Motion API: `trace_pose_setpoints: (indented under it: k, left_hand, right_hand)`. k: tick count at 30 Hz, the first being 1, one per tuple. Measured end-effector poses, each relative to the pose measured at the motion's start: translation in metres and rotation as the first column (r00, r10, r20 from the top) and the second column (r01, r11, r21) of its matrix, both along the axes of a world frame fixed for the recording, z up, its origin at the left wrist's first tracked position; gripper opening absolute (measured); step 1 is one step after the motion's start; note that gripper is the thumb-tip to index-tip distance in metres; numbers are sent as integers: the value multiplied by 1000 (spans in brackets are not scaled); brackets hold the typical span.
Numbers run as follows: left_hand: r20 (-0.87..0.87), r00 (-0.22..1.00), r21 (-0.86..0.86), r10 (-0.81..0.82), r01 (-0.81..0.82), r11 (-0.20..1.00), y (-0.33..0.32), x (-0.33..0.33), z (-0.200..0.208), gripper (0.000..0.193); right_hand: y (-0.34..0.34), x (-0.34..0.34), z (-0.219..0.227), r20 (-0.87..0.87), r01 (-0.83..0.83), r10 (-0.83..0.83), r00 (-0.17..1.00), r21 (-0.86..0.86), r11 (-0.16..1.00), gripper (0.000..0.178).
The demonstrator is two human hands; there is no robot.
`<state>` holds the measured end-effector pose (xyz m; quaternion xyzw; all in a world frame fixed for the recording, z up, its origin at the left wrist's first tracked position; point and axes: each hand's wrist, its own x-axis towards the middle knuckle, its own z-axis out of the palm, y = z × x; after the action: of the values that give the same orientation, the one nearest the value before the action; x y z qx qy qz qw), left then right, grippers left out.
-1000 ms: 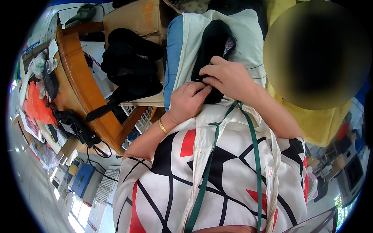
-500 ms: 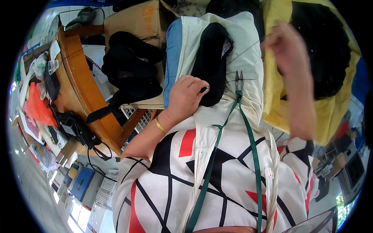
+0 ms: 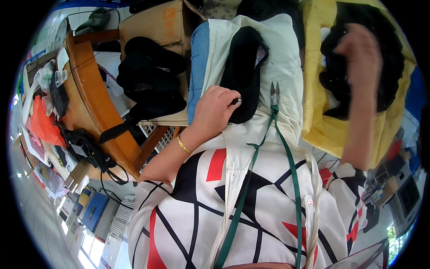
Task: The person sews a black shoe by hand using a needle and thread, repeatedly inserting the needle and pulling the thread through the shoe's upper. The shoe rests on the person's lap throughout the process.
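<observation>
The left hand [image 3: 215, 105] is curled up, with its thumb and first finger close together. It grips the black shoe [image 3: 244, 76] by the left side of its toe. A small shiny bit [image 3: 239, 101] shows at the fingertips, too small to name. The right hand [image 3: 362, 49] is up and well apart from the shoe, out over the yellow bag [image 3: 320, 127]. Its fingers look half bent, but it is blurry, so I cannot tell if it pinches anything

The shoe lies on the white cloth [image 3: 286, 58] in front of the person's tummy. Its closed toe points back at the person, and its heel points away. The long way of the shoe runs from near to far, with the heel end leaning a little to the right. The open side faces up

To the right of the shoe lie the snips [image 3: 274, 95], tips pointing away, tied to a green ribbon [image 3: 293, 179]. More black shoes [image 3: 150, 76] sit in a pile to the left, near the left hand
</observation>
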<state>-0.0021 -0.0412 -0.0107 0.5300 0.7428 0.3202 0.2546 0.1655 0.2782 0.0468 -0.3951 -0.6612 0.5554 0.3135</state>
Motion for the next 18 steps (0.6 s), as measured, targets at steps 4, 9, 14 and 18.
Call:
trace_pose_setpoints:
  k: [4, 9, 14, 18]
  left_hand:
    - [-6, 1000, 21, 25, -25, 999, -2, -2, -3, 25]
    - [-10, 999, 119, 48, -47, 992, -9, 0, -12, 26]
    - [54, 992, 198, 114, -122, 972, -11, 3, -19, 26]
    - [52, 991, 218, 124, -132, 967, -11, 4, -20, 27]
  right_hand:
    - [-110, -30, -25, 273, -426, 524, 807, -345, 836, 15]
    - [-159, -22, -51, 367, -698, 651, 664, -8, 716, 10]
    - [-167, -18, -47, 436, -725, 647, 625, 19, 688, 10]
    - [-167, -17, -46, 443, -738, 665, 602, -9, 675, 13]
